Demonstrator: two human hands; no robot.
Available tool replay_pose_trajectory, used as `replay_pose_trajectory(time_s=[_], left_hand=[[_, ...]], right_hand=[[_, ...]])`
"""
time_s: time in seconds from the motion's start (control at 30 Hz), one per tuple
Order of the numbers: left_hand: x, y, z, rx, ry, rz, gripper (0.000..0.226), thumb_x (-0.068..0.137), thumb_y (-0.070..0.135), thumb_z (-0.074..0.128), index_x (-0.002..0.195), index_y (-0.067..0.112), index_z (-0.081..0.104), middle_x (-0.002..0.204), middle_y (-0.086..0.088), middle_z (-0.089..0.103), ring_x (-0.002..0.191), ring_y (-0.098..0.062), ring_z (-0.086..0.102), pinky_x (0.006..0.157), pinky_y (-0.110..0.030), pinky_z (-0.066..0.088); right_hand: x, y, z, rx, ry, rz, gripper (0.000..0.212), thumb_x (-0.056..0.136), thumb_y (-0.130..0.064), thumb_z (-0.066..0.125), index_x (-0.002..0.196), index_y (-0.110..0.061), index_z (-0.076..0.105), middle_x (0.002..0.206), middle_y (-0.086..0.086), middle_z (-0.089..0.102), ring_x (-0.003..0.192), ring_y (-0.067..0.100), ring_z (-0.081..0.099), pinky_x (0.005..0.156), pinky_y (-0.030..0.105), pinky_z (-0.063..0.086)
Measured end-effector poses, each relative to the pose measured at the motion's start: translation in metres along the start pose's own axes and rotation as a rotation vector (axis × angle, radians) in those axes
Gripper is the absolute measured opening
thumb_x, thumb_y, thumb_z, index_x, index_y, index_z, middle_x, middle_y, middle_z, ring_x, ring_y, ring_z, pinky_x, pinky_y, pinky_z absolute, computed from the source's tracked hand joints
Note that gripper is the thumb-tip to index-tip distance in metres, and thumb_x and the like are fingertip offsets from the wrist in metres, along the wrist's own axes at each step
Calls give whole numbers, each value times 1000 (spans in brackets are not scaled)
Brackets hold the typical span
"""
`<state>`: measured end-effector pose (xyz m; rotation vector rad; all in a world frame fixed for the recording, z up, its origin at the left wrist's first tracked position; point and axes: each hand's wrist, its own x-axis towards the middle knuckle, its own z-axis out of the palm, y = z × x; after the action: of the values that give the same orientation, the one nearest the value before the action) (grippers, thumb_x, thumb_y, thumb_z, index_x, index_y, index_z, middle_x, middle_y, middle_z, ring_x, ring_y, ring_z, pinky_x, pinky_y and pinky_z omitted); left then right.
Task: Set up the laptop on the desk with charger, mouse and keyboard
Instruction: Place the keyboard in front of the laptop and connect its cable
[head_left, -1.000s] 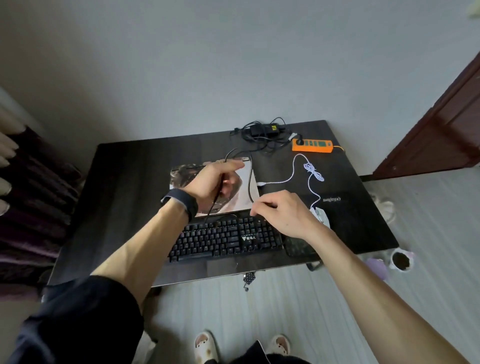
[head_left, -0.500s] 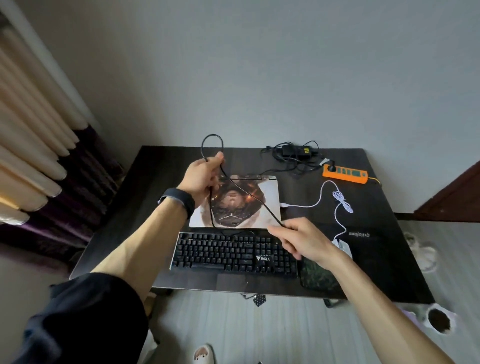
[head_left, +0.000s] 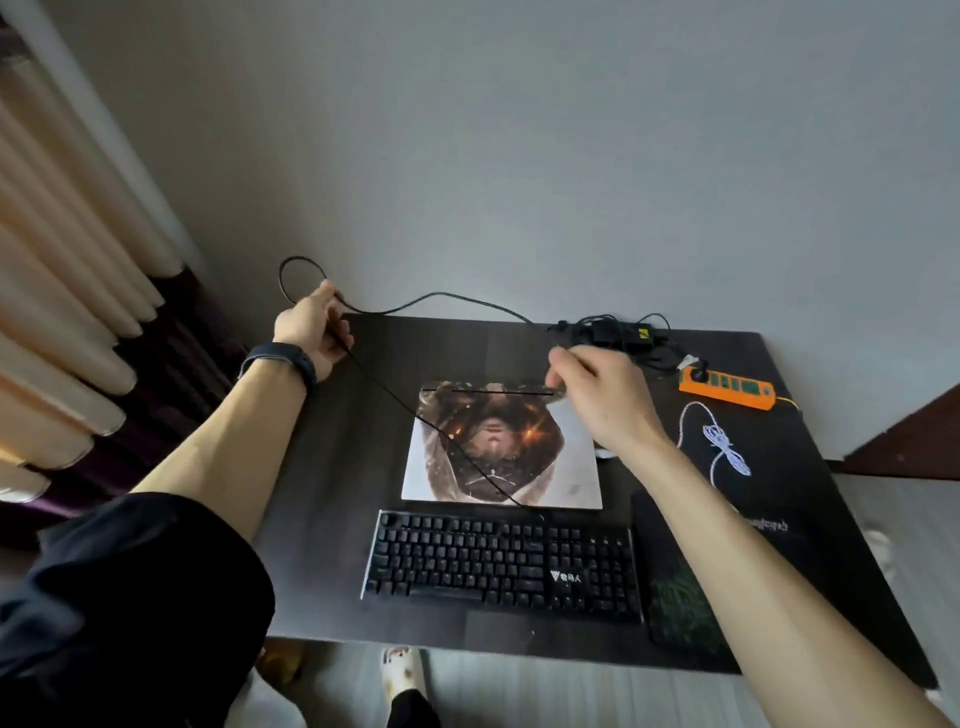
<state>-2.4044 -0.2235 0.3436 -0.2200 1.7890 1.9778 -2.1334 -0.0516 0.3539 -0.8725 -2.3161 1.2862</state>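
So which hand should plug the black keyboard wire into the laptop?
Probably the right hand. It hovers at the closed laptop's far edge, seemingly pinching the black cable near its end. The left hand holds the cable's slack off past the desk's far left corner.

We count on the surface (head_left: 322, 519): one closed laptop (head_left: 566, 467), one black keyboard (head_left: 498, 566), one orange power strip (head_left: 727, 388), one charger brick (head_left: 618, 332), one bundled white cable (head_left: 724, 447), one dark mouse mat (head_left: 680, 597). One black cable (head_left: 405, 410). Two hands: left hand (head_left: 311, 332), right hand (head_left: 602, 400). One wristband (head_left: 280, 358).
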Motion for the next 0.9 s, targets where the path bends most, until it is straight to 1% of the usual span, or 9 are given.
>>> replay_pose_trajectory(time_s=[0.1, 0.23, 0.4, 0.5, 0.57, 0.67, 0.77, 0.83, 0.9], left_hand=[[56, 0, -20, 86, -47, -144, 22, 97, 28, 49, 77, 20, 52, 71, 4, 59, 61, -14, 57, 60, -28, 40], [135, -21, -64, 323, -45, -286, 30, 99, 30, 49, 122, 12, 54, 89, 0, 67, 72, -17, 62, 64, -31, 45], [195, -41, -106, 592, -227, -373, 85, 91, 42, 63, 155, 19, 11, 153, -6, 33, 142, -27, 31, 110, -43, 30], [216, -53, -120, 837, -186, -161, 94, 86, 41, 69, 156, 16, 10, 159, -14, 19, 143, -33, 25, 116, -37, 27], [210, -53, -121, 777, -110, 41, 100, 82, 35, 73, 156, 21, 8, 158, -14, 12, 143, -33, 20, 117, -37, 23], [201, -46, -124, 976, 13, 567, 103, 77, 38, 73, 155, 32, 7, 160, -13, 6, 143, -34, 18, 116, -44, 22], [214, -50, -138, 1310, -127, 1041, 56, 92, 48, 53, 145, 32, 42, 153, -2, 37, 141, -26, 33, 112, -47, 28], [228, -59, -155, 1410, -200, 1073, 39, 99, 47, 38, 118, 27, 65, 121, 5, 66, 122, -20, 53, 100, -40, 40], [246, -71, -179, 1539, -171, 1008, 43, 99, 44, 32, 103, 24, 70, 102, 5, 71, 107, -21, 59, 90, -37, 40]], right_hand=[[43, -30, 44, -81, -51, -25, 39, 102, -33, 49, 72, -20, 71, 47, -19, 55, 52, 2, 52, 60, 23, 37], [100, -67, 111, -107, -53, -25, 39, 103, -37, 47, 79, -23, 73, 43, -16, 51, 49, 3, 51, 60, 22, 39], [172, -105, 195, -209, -151, -51, 36, 103, -39, 46, 88, -27, 76, 51, -22, 58, 54, -5, 54, 53, 7, 35], [204, -118, 242, -237, -214, -55, 33, 102, -40, 49, 91, -29, 78, 66, -16, 65, 62, 1, 58, 56, 5, 36], [218, -120, 267, -186, -284, -31, 31, 99, -40, 53, 89, -27, 79, 61, -11, 62, 61, 6, 56, 59, 12, 40], [227, -116, 298, -202, -459, -11, 25, 95, -36, 57, 85, -25, 77, 61, -8, 59, 58, 2, 52, 61, 18, 41], [220, -104, 319, -321, -632, -29, 25, 95, -37, 56, 82, -27, 76, 65, -10, 65, 61, 0, 56, 60, 18, 38], [213, -86, 323, -380, -677, -33, 28, 96, -40, 55, 79, -26, 72, 68, -8, 67, 65, 3, 61, 62, 21, 38], [209, -60, 317, -517, -655, -52, 36, 97, -45, 53, 70, -22, 61, 63, -5, 63, 69, 13, 62, 67, 30, 42]])
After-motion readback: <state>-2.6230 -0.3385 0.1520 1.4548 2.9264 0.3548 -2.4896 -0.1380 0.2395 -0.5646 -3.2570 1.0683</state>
